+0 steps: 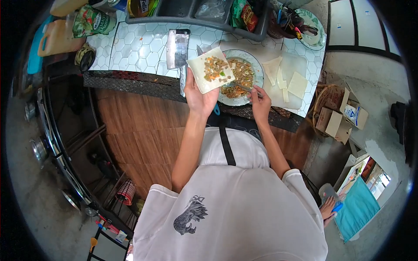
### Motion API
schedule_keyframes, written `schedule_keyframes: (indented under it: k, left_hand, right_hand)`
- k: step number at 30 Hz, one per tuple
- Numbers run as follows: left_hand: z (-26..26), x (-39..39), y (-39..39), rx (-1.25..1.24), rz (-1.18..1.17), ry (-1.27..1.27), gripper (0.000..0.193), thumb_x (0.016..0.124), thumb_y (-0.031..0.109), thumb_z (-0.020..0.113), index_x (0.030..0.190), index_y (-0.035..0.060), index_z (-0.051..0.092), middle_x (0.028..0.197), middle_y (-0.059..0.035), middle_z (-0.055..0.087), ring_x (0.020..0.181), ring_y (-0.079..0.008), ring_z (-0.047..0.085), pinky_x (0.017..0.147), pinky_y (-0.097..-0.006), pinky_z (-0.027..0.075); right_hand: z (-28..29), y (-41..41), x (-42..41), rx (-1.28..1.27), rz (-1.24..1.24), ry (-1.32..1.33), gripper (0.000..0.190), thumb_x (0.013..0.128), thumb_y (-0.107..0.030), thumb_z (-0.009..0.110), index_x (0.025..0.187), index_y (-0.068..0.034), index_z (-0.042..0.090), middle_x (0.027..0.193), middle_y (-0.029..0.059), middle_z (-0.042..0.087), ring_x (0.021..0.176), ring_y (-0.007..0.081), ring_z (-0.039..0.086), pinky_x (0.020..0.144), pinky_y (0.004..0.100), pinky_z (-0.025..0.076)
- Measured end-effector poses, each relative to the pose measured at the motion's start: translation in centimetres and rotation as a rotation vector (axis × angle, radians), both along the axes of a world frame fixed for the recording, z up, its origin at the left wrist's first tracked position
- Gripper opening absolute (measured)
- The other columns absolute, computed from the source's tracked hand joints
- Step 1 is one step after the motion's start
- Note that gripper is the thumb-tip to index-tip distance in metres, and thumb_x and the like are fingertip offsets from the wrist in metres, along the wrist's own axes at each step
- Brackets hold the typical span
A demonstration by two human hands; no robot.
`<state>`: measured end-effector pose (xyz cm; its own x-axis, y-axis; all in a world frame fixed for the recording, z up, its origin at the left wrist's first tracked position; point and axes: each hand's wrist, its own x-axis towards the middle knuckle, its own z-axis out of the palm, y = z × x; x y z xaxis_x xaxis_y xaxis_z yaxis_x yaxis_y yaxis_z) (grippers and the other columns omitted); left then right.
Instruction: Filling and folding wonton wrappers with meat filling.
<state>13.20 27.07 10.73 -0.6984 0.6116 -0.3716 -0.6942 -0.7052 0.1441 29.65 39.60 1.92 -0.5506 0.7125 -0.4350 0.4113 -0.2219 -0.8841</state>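
Observation:
A square dough wrapper (200, 69) lies across the palm and fingers of my left hand (201, 100). Chopped filling (215, 69) with orange and green bits is heaped on it. My right hand (261, 101) grips the handle of a metal utensil (245, 87), probably a fork, whose head is over the filling at the wrapper's lower right edge. Beneath it stands a patterned plate (258, 70) of the same chopped mix (242, 73), partly hidden by the wrapper. To the right, a whole wrapper (297, 85) and cut wrapper pieces (273, 69) rest on a pale cutting board (295, 62).
A cleaver (177, 49) lies on the tiled counter (135, 52), left of the wrapper. Behind is a grey compartment tray (196, 22) with packets. Cardboard boxes (336, 122) sit right of the counter. Another person's hand (327, 207) shows at the lower right.

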Motion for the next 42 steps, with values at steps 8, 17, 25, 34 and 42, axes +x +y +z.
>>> schedule_keyframes:
  k: [8, 17, 25, 34, 42]
  left_hand:
    - [2.6, 0.8, 0.5, 0.074, -0.050, 0.042, 0.061, 0.102, 0.042, 0.025, 0.141, -0.0040, 0.029, 0.144, -0.0249, 0.035, 0.134, -0.0359, 0.035, 0.113, -0.0478, 0.026]
    - [3.5, 3.2, 1.2, -0.099, -0.027, 0.125, 0.066, 0.101, 0.048, 0.021, 0.141, -0.0030, 0.030, 0.142, -0.0223, 0.038, 0.131, -0.0334, 0.040, 0.111, -0.0468, 0.030]
    - [3.4, 4.5, 1.0, -0.055, 0.014, 0.080, 0.059, 0.101, 0.048, 0.022, 0.144, 0.0078, 0.030, 0.141, -0.0154, 0.042, 0.130, -0.0292, 0.042, 0.109, -0.0449, 0.033]
    - [5.1, 4.3, 1.2, 0.010, 0.040, 0.097, 0.063, 0.101, 0.045, 0.022, 0.143, -0.0021, 0.028, 0.143, -0.0254, 0.035, 0.135, -0.0358, 0.034, 0.114, -0.0478, 0.024]
    - [6.3, 4.0, 1.1, 0.100, 0.015, 0.075, 0.063, 0.101, 0.045, 0.022, 0.144, -0.0013, 0.025, 0.145, -0.0266, 0.031, 0.137, -0.0357, 0.030, 0.115, -0.0467, 0.021]
  right_hand:
    - [8.2, -0.6, -1.5, 0.678, 0.264, -0.068, 0.036, 0.091, -0.024, 0.057, 0.122, -0.008, 0.061, 0.135, 0.0159, 0.041, 0.126, 0.0324, 0.034, 0.106, 0.0435, 0.024]
    - [15.3, -3.2, -4.9, 0.975, 0.813, -0.005, 0.042, 0.089, -0.041, 0.054, 0.127, -0.025, 0.060, 0.151, 0.0189, 0.022, 0.139, 0.0396, 0.015, 0.109, 0.0597, 0.005]
    - [15.2, -1.6, -4.0, 0.976, 0.762, 0.041, 0.036, 0.091, -0.040, 0.053, 0.121, -0.024, 0.065, 0.151, 0.0191, 0.023, 0.138, 0.0391, 0.017, 0.109, 0.0571, 0.008]
    - [16.1, 0.8, -3.2, 0.969, 0.687, 0.191, 0.028, 0.089, -0.036, 0.057, 0.112, -0.025, 0.071, 0.145, 0.0151, 0.035, 0.134, 0.0364, 0.027, 0.109, 0.0489, 0.016]
    - [16.0, 1.2, -3.2, 0.971, 0.667, 0.212, 0.025, 0.088, -0.033, 0.059, 0.105, -0.022, 0.073, 0.142, 0.0138, 0.040, 0.132, 0.0345, 0.031, 0.108, 0.0461, 0.019]
